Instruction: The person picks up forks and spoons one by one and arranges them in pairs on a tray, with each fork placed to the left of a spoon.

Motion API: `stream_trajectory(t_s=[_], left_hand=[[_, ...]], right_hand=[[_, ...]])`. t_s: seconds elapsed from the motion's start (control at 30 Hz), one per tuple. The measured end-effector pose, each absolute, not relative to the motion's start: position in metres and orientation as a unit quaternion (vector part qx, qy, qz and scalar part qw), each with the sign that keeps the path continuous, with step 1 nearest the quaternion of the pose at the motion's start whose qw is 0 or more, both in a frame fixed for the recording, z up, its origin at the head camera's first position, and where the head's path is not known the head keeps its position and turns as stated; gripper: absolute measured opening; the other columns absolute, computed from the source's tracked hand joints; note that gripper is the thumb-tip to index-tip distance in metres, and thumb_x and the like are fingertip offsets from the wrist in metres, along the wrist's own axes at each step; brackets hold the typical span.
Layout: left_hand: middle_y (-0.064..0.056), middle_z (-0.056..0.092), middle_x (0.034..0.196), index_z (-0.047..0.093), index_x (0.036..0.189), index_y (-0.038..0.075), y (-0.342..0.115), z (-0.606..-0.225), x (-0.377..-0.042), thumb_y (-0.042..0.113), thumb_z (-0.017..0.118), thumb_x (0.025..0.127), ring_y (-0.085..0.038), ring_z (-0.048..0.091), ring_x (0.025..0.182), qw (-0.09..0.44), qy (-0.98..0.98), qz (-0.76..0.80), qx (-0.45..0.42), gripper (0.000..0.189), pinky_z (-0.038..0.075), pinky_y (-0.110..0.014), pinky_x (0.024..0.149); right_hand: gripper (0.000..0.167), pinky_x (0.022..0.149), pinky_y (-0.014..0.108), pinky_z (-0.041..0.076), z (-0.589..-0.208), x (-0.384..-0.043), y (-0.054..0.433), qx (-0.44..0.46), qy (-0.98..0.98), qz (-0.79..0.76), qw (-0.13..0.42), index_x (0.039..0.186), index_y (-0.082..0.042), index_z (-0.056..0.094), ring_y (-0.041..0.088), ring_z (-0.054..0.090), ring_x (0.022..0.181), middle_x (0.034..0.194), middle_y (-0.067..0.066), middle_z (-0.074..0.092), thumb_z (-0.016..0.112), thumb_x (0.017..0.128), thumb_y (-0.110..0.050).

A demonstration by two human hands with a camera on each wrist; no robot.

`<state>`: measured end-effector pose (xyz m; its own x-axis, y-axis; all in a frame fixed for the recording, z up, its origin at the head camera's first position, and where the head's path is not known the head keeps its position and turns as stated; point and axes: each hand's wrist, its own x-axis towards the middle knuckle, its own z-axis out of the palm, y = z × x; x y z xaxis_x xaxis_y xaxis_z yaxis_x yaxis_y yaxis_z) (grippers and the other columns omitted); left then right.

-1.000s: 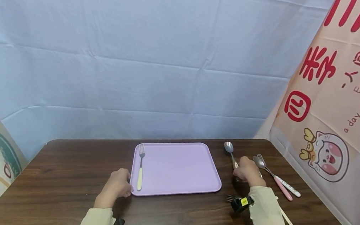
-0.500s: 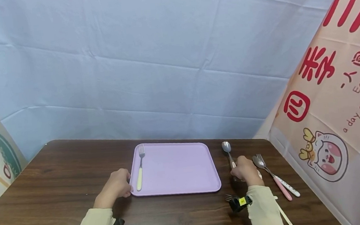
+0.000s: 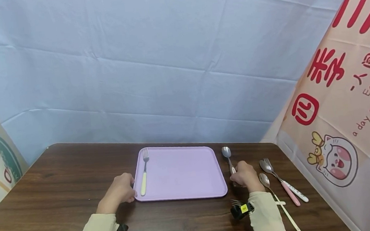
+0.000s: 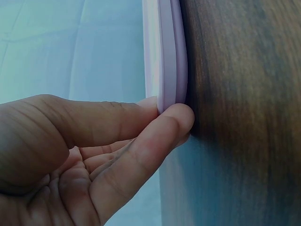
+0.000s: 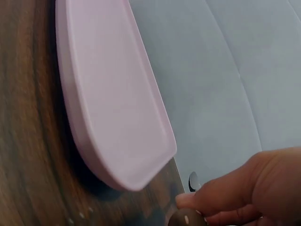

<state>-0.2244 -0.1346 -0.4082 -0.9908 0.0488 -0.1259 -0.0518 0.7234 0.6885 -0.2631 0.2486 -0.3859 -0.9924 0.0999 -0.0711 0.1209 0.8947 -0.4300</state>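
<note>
A lilac rectangular tray [image 3: 183, 172] lies on the wooden table, with a pale-yellow-handled fork [image 3: 143, 183] along its left side. My left hand [image 3: 121, 189] is at the tray's near left edge. In the left wrist view, thumb and fingers [image 4: 155, 136] pinch the rim. Just right of the tray, my right hand [image 3: 245, 176] grips a spoon [image 3: 226, 152] by its handle, the bowl pointing to the far side. A brown, pale-marked handle end [image 5: 188, 217] shows under the thumb in the right wrist view; the fingers cover the rest.
Right of my right hand lie a pale-yellow-handled spoon [image 3: 287, 214], a pink-handled spoon [image 3: 291, 193] and a white-handled fork [image 3: 297, 192]. Fork tines [image 3: 235, 202] show beside the black wrist camera [image 3: 239, 211]. A pale blue cloth [image 3: 155, 77] hangs behind the table [image 3: 62, 185].
My right hand has moved left with the spoon, closer to the tray. The pale-yellow-handled spoon's bowl has come out from under the arm. Left hand and tray stay put.
</note>
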Motion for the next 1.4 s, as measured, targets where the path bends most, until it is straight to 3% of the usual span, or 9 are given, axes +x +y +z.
stream_trajectory(t_s=[0.33, 0.67, 0.97, 1.4], left_hand=[[-0.010, 0.055, 0.063, 0.050, 0.102, -0.017, -0.134, -0.408, -0.225, -0.012, 0.066, 0.073, -0.015, 0.058, 0.049, 0.072, 0.927, 0.369, -0.007, 0.033, 0.051, -0.026, 0.046], [-0.015, 0.055, 0.072, 0.051, 0.104, -0.016, -0.133, -0.409, -0.228, -0.013, 0.068, 0.070, -0.015, 0.059, 0.049, 0.073, 0.923, 0.378, -0.016, 0.038, 0.052, -0.025, 0.046], [-0.013, 0.054, 0.068, 0.051, 0.104, -0.016, -0.134, -0.409, -0.229, -0.013, 0.068, 0.071, -0.015, 0.059, 0.049, 0.075, 0.922, 0.380, -0.019, 0.037, 0.052, -0.025, 0.046], [-0.011, 0.054, 0.064, 0.050, 0.104, -0.018, -0.135, -0.409, -0.226, -0.013, 0.067, 0.072, -0.015, 0.058, 0.049, 0.073, 0.921, 0.382, -0.010, 0.036, 0.052, -0.026, 0.047]], right_hand=[[0.013, 0.045, 0.029, 0.042, -0.392, -0.265, 0.231, 0.053, 0.970, -0.237, 0.020, 0.060, -0.003, 0.055, 0.021, 0.052, 0.052, 0.055, 0.006, 0.054, 0.062, 0.069, -0.003], [0.014, 0.043, 0.026, 0.042, -0.394, -0.265, 0.221, 0.058, 0.965, -0.253, 0.029, 0.061, -0.002, 0.055, 0.019, 0.052, 0.050, 0.057, 0.007, 0.054, 0.060, 0.074, -0.001], [0.016, 0.048, 0.029, 0.045, -0.393, -0.266, 0.209, 0.042, 0.966, -0.253, 0.025, 0.060, -0.003, 0.053, 0.021, 0.053, 0.055, 0.059, 0.007, 0.054, 0.064, 0.073, -0.002], [0.021, 0.044, 0.028, 0.044, -0.396, -0.267, 0.199, 0.036, 0.961, -0.273, 0.026, 0.058, -0.004, 0.051, 0.019, 0.053, 0.053, 0.057, 0.007, 0.054, 0.061, 0.077, -0.003]])
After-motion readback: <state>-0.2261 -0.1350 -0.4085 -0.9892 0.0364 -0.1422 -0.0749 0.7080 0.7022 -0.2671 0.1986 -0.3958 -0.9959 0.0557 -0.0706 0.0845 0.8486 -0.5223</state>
